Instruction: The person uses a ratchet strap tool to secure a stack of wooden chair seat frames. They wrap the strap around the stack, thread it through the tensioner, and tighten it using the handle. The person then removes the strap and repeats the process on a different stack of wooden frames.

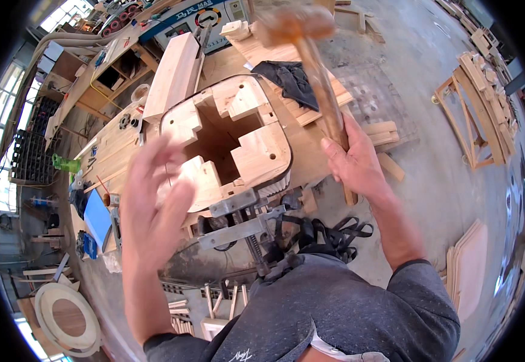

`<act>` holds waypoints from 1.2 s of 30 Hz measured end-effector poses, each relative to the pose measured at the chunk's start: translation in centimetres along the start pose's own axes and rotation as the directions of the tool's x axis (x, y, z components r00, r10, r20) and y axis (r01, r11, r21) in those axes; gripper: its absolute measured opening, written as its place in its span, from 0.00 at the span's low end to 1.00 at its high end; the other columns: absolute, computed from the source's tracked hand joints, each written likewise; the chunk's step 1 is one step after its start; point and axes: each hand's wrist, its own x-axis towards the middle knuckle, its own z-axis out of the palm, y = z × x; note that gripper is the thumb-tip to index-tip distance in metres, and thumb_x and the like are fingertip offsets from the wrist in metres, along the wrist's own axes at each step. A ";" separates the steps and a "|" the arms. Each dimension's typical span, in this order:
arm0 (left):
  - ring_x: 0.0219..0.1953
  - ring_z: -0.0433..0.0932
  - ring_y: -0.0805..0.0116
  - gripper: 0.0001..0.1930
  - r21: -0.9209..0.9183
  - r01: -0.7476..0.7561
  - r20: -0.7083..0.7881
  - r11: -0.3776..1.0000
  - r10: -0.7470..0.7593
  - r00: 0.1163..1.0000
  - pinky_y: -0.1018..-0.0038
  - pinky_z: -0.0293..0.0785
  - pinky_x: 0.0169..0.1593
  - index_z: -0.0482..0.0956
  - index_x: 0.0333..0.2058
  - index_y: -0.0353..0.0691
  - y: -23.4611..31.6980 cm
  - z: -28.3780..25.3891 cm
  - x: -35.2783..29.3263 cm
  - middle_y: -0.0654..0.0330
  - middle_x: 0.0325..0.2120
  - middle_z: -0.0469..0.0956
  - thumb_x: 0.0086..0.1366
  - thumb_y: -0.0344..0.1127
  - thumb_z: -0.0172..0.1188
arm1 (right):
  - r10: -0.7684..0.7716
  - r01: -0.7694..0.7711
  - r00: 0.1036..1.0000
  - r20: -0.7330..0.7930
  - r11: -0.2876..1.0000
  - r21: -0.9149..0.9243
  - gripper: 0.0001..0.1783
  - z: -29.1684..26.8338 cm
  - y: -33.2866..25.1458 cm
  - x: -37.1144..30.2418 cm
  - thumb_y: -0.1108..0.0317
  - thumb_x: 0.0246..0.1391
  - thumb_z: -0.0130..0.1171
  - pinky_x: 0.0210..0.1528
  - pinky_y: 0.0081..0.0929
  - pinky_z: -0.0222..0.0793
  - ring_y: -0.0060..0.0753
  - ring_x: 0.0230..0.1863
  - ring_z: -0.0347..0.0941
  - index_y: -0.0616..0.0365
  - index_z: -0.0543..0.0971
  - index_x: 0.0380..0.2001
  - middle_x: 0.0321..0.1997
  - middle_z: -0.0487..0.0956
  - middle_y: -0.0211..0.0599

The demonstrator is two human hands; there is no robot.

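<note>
My right hand [356,158] is wrapped round the wooden handle of a mallet [318,78], raised with its blurred, brownish head at the far end. Below it stands a pale wooden block assembly [262,151] with rounded corners, round holes and a cross-shaped opening in its top. A dark band runs around its upper edge. Over the near left corner of the assembly hovers my left hand [160,202], smeared by motion, its fingers apart and nothing visible in them. A metal clamp or vise [241,226] sits against the assembly's near side; its exact grip is partly hidden.
A long squared timber [172,75] lies behind the assembly. Dark cloth [288,81] rests on boards at the far right of the bench. Black straps [335,235] hang near my body. A blue flat panel [97,218] is at left, and a wooden frame [476,117] stands at right.
</note>
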 end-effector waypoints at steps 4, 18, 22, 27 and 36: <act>0.57 0.72 0.64 0.32 -0.188 0.303 -0.207 0.934 -0.339 0.917 0.63 0.72 0.58 0.66 0.64 0.33 -4.9 -1.6 -11.8 0.55 0.52 0.73 0.65 0.41 0.65 | 0.297 -0.296 0.955 0.006 0.950 0.102 0.15 -1.4 9.5 3.3 0.69 0.62 0.59 0.17 0.26 0.64 0.20 0.17 0.67 0.61 0.72 0.49 0.22 0.71 0.27; 0.39 0.81 0.58 0.31 -0.898 0.433 0.422 -0.078 -0.430 0.798 0.62 0.80 0.45 0.72 0.50 0.31 -8.3 7.6 -22.8 0.51 0.41 0.78 0.68 0.58 0.62 | -0.397 0.314 0.917 0.046 0.642 -0.699 0.19 2.6 27.5 11.4 0.65 0.62 0.57 0.34 0.37 0.76 0.44 0.29 0.78 0.67 0.74 0.50 0.31 0.80 0.52; 0.41 0.81 0.56 0.32 -0.931 0.363 0.317 0.026 -0.433 0.844 0.58 0.80 0.47 0.72 0.50 0.33 -10.7 8.1 -23.5 0.51 0.42 0.77 0.72 0.63 0.52 | 0.132 -0.027 0.966 0.222 0.906 -0.423 0.22 3.3 16.1 -0.2 0.65 0.61 0.60 0.44 0.32 0.76 0.48 0.41 0.79 0.66 0.76 0.55 0.43 0.81 0.57; 0.52 0.79 0.51 0.44 -0.887 0.442 0.460 -0.134 -0.191 0.867 0.53 0.77 0.55 0.71 0.58 0.33 -11.5 9.4 -22.2 0.45 0.52 0.77 0.66 0.73 0.52 | -0.125 0.163 0.961 0.249 0.977 -0.140 0.22 5.4 6.4 -11.4 0.68 0.63 0.61 0.50 0.31 0.75 0.36 0.46 0.79 0.67 0.75 0.57 0.49 0.81 0.48; 0.54 0.74 0.59 0.23 -0.679 0.574 0.582 -0.458 0.142 0.801 0.58 0.71 0.56 0.73 0.56 0.40 -10.4 10.2 -20.6 0.53 0.53 0.76 0.65 0.40 0.63 | 0.232 -0.294 0.905 0.356 0.947 0.129 0.21 13.5 0.8 -12.1 0.73 0.56 0.57 0.38 0.23 0.69 0.21 0.38 0.72 0.67 0.72 0.53 0.39 0.78 0.32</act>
